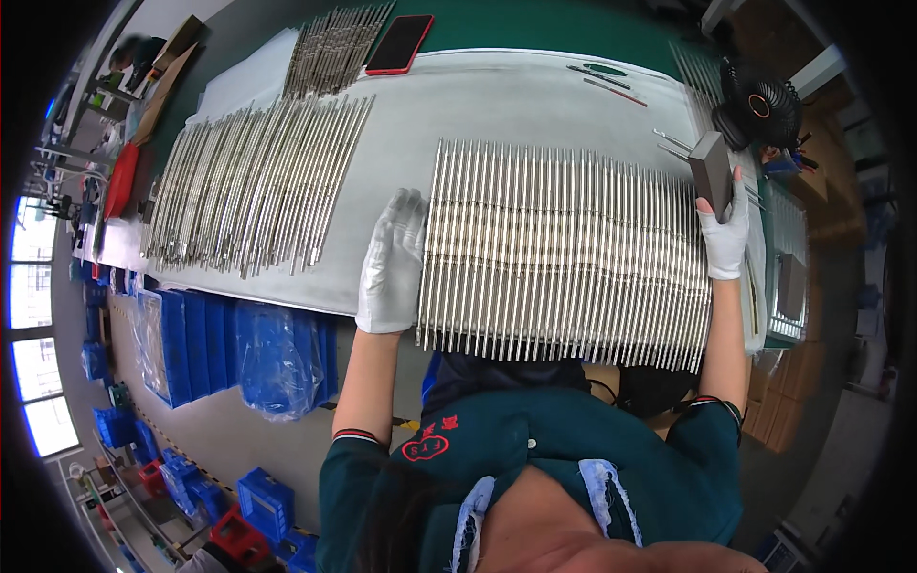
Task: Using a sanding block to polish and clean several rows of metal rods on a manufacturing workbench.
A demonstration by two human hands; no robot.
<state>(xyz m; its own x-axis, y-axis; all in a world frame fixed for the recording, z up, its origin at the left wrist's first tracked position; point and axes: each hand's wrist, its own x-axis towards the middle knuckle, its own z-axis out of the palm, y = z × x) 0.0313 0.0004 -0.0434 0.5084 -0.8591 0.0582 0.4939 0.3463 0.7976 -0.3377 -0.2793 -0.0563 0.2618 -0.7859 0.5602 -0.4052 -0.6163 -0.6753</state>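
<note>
A wide row of thin silvery metal rods (pixel 564 244) lies side by side on the pale-covered table (pixel 396 129), its near ends reaching the table's front edge. My left hand (pixel 390 263), in a white glove with bare fingertips hard to make out, rests flat along the row's left side, fingers stretched out. At the right side of the row, my right hand (pixel 726 237), also gloved but with bare thumb and fingertip showing, grips a dark grey rectangular block (pixel 710 172) that stands upright. A few loose rods (pixel 673 143) lie beside the block.
Another bunch of rods (pixel 258 186) lies to the left, with a darker bunch (pixel 336 48) behind it. A red-edged phone (pixel 401 44), thin tools (pixel 611 91) and a black fan (pixel 761 103) are at the back. Blue crates (pixel 196 339) stand below the table's left front.
</note>
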